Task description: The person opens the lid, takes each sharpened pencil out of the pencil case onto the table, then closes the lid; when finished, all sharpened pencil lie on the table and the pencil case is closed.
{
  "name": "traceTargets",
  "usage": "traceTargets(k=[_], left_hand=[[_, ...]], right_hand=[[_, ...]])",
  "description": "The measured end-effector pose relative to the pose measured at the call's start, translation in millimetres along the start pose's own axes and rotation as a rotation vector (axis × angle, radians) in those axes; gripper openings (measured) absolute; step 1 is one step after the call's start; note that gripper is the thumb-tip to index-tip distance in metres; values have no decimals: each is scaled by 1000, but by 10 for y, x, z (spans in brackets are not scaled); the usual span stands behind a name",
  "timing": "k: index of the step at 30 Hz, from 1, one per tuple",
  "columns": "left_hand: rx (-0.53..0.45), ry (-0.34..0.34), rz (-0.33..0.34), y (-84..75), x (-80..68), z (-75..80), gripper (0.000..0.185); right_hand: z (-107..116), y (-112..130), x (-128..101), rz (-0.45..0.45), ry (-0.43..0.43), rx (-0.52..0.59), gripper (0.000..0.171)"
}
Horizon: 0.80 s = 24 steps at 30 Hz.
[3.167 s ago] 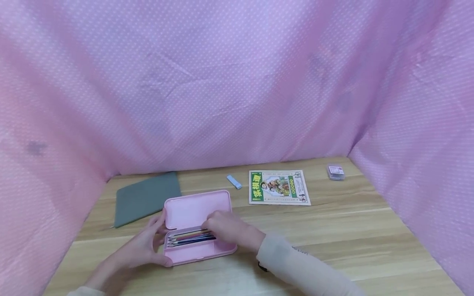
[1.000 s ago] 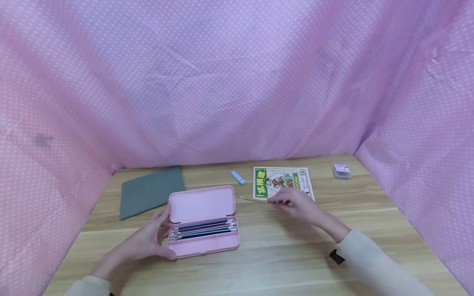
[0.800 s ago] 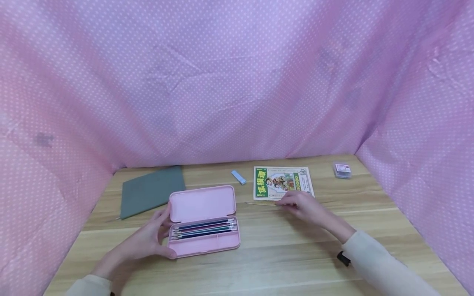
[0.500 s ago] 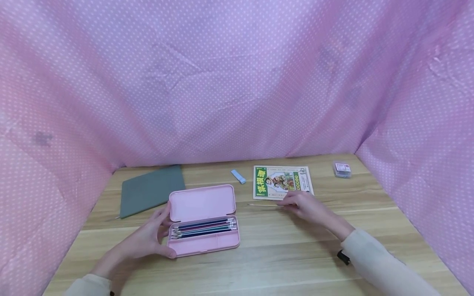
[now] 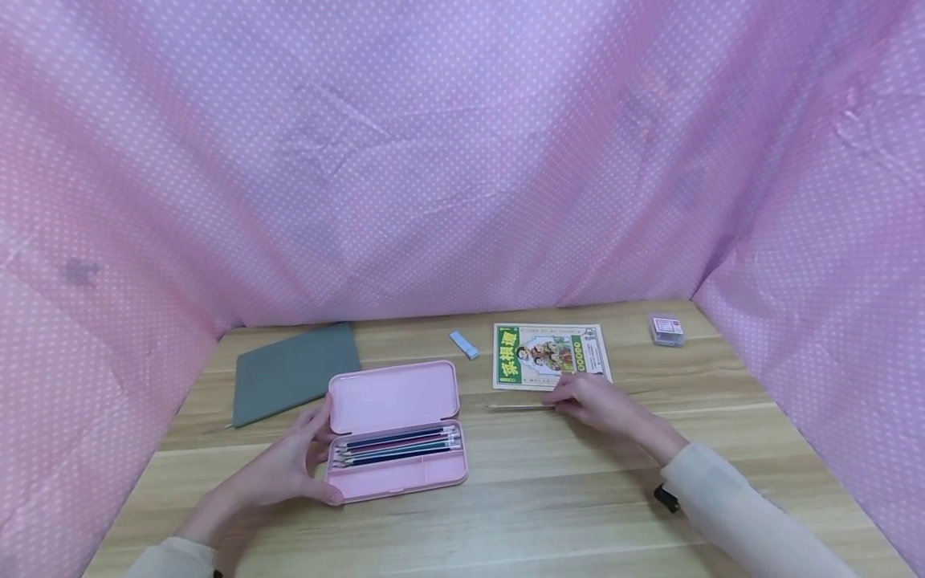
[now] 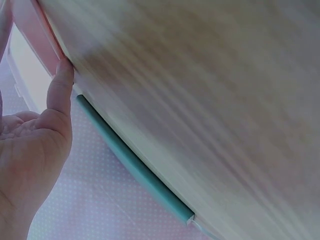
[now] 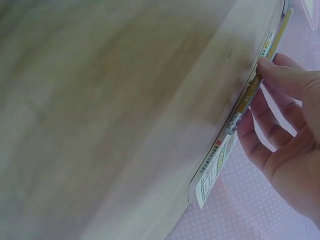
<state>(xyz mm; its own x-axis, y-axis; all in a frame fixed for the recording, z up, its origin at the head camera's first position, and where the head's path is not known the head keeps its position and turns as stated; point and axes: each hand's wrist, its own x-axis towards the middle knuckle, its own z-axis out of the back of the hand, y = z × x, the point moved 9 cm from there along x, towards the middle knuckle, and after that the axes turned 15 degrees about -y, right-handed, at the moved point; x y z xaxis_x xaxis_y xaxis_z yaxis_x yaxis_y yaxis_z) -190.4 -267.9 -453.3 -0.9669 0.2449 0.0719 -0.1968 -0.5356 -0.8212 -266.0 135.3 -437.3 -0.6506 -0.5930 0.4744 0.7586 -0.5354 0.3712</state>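
Pencil being laid down on the surface, beside the open case

The right hand (image 5: 596, 404) pinches a pencil (image 5: 522, 406) lying on the surface (image 5: 578, 498), just below the booklet (image 5: 551, 356). The left hand (image 5: 289, 470) grips the pink pencil case (image 5: 396, 433) at its near end. Likely next: the fingers let go and return to the case's pencils.

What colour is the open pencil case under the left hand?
Pale pink, lid and tray alike: pencil case, seen best in the head view.

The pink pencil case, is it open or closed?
Open. The pink plastic pencil case has its lid tipped back, showing coloured pencils in a row inside, while the left hand holds its end.
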Motion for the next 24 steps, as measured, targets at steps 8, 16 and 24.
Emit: traceTargets(k=[8, 16, 24], left_hand=[[-52, 13, 17, 30, -3, -15, 144], [-84, 8, -6, 31, -18, -26, 143], [-88, 18, -1, 3, -13, -13, 143]], right_hand=[[-58, -49, -10, -39, 47, -33, 27], [-47, -21, 0, -41, 44, -40, 27], [-54, -25, 1, -84, 45, -53, 29]])
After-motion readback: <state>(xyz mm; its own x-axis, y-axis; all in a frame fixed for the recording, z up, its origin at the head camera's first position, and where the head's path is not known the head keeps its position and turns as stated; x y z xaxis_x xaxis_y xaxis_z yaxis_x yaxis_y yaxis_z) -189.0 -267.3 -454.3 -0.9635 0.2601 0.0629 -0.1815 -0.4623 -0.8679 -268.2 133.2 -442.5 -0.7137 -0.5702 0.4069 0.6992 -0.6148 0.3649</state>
